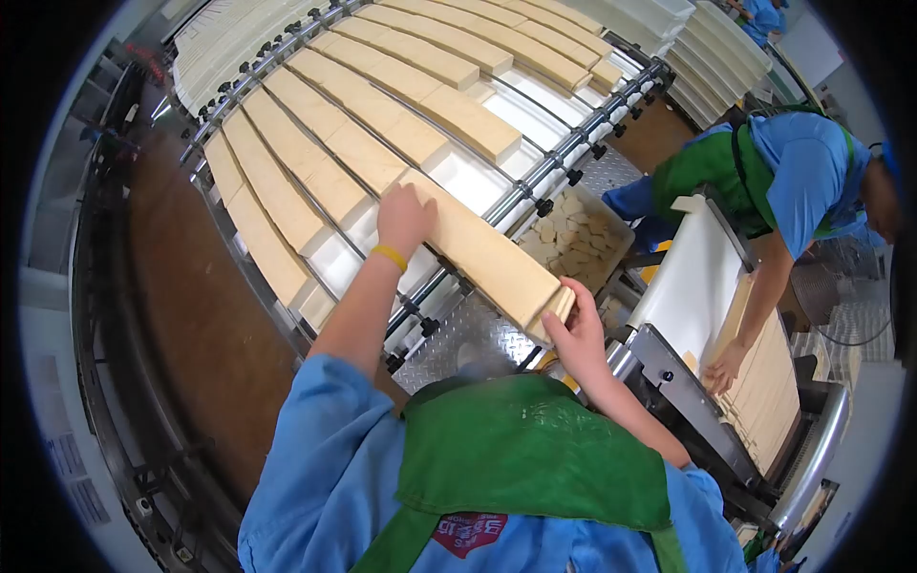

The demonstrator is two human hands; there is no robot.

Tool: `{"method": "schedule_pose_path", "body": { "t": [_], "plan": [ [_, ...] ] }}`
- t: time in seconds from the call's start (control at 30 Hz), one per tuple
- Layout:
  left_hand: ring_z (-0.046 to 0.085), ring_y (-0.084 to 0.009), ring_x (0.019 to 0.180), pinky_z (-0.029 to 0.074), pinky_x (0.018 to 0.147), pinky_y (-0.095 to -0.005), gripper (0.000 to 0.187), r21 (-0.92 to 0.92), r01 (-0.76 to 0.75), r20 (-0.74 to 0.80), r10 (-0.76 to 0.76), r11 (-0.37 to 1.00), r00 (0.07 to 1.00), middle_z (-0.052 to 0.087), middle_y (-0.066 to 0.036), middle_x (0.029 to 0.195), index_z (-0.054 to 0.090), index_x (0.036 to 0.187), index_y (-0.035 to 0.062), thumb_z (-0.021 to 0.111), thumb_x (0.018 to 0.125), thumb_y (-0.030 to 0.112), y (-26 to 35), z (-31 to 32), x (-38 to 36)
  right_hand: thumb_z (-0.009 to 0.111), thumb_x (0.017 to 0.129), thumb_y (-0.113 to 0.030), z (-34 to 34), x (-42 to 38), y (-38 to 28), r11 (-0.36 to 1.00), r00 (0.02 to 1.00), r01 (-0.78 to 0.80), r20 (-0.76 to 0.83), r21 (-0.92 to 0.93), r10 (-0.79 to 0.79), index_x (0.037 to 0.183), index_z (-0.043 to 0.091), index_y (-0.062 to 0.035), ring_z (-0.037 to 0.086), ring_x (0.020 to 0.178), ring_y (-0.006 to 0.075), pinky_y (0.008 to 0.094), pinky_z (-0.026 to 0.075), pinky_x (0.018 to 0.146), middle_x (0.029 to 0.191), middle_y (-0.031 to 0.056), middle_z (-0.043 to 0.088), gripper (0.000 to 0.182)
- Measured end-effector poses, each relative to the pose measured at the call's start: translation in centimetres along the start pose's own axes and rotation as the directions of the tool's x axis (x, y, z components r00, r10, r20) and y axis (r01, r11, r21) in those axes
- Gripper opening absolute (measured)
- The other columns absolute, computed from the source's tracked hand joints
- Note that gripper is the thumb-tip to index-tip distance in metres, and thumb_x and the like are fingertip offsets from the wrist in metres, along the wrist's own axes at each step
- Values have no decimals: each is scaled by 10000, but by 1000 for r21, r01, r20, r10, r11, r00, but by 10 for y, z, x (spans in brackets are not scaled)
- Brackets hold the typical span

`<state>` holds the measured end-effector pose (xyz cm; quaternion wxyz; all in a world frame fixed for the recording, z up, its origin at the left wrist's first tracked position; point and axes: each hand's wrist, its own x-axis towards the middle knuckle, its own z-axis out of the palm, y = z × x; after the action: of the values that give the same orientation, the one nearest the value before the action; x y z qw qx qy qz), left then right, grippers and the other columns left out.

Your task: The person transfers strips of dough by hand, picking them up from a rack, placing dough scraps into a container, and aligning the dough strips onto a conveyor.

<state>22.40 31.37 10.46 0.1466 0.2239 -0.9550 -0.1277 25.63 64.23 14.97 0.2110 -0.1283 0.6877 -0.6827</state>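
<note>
A long pale block of stacked slices [487, 250] slants over the near edge of the conveyor [564, 153], its far end in line with a row there. My left hand [405, 220], with a yellow band at the wrist, rests closed on the block's upper left part. At the near end, my right hand [579, 329] grips the block, thumb and fingers around its end slices. More pale blocks [373, 115] lie in long rows between metal rods on the white conveyor surface.
At the right a co-worker [793, 172] reaches over a smaller belt [683, 286] carrying thin pale strips [764, 401]. A bin of broken pieces [573, 234] stands below the conveyor's edge. Black knobs [543, 207] stick out along the rail. White stacked trays [716, 57] are behind.
</note>
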Motion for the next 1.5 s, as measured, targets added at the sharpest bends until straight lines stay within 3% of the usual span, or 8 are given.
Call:
{"method": "schedule_pose_path", "body": {
  "t": [0.27, 0.47, 0.83, 0.9, 0.97, 1.0, 1.2, 1.5],
  "plan": [
    [492, -344, 1002, 404, 873, -462, 390, -100, -249, -153, 233, 963, 960, 534, -181, 984, 536, 1005, -39, 612, 820, 296, 66, -16, -78, 597, 832, -6, 4, 14, 38, 994, 998, -47, -44, -100, 42, 1322, 372, -3, 556, 1081, 186, 312, 458, 926, 1193, 127, 522, 539],
    [487, -335, 1008, 383, 896, -451, 461, -291, -218, -151, 180, 932, 972, 542, -174, 1016, 533, 1120, -60, 642, 802, 256, 67, -19, -86, 548, 820, 32, 9, 7, 57, 996, 995, 2, -103, -92, -11, 1320, 367, -11, 519, 1132, 185, 315, 423, 966, 1203, 118, 516, 534],
    [570, -296, 949, 454, 859, -367, 186, -734, -33, -319, -301, 678, 899, 609, -155, 992, 647, 959, -9, 607, 839, 128, -18, -15, -70, 580, 883, -13, 82, 0, 56, 986, 986, 136, 86, 91, -144, 1341, 279, -77, 496, 1110, 200, 342, 476, 914, 1184, 125, 459, 552],
    [608, -276, 857, 487, 787, -337, 151, -828, 219, -41, -447, 515, 894, 633, -151, 916, 653, 904, -23, 581, 855, 100, -45, -24, -60, 578, 894, -63, 106, 7, 71, 987, 982, 122, 130, 101, -134, 1259, 390, -64, 518, 1049, 196, 330, 482, 868, 1127, 115, 478, 411],
    [617, -268, 809, 498, 749, -330, 136, -781, 257, -17, -429, 570, 903, 636, -144, 869, 654, 898, -21, 588, 847, 86, -82, 2, -53, 585, 895, -125, 119, 17, 47, 896, 962, 191, 257, -401, -90, 1147, 498, -56, 535, 982, 233, 330, 462, 845, 1091, 135, 490, 276],
    [622, -264, 785, 503, 730, -326, 129, -755, 270, -7, -420, 597, 907, 638, -140, 845, 655, 895, -20, 591, 844, 79, -92, 11, -48, 587, 880, -162, 130, 19, 45, 907, 980, 140, 189, -398, -68, 1067, 552, -50, 528, 905, 280, 339, 439, 813, 1058, 157, 491, 220],
    [517, -330, 1123, 400, 968, -416, 208, -361, 85, -418, -243, 929, 875, 586, -169, 1126, 635, 1009, 3, 603, 807, 40, -83, -11, -44, 606, 852, -180, 166, 52, 46, 949, 984, -8, 165, -317, 63, 1133, 563, -43, 543, 859, 237, 327, 453, 797, 1065, 143, 515, 316],
    [220, -409, 1385, 177, 1145, -417, 636, -659, 258, -244, -525, 707, 815, 253, -315, 1460, 307, 1361, -113, 567, 880, 212, -64, 15, -43, 597, 891, -219, 135, 67, 57, 974, 927, -203, 302, -98, 224, 1082, 651, -25, 572, 768, 127, 274, 470, 707, 904, 69, 649, 278]
  ]
}}
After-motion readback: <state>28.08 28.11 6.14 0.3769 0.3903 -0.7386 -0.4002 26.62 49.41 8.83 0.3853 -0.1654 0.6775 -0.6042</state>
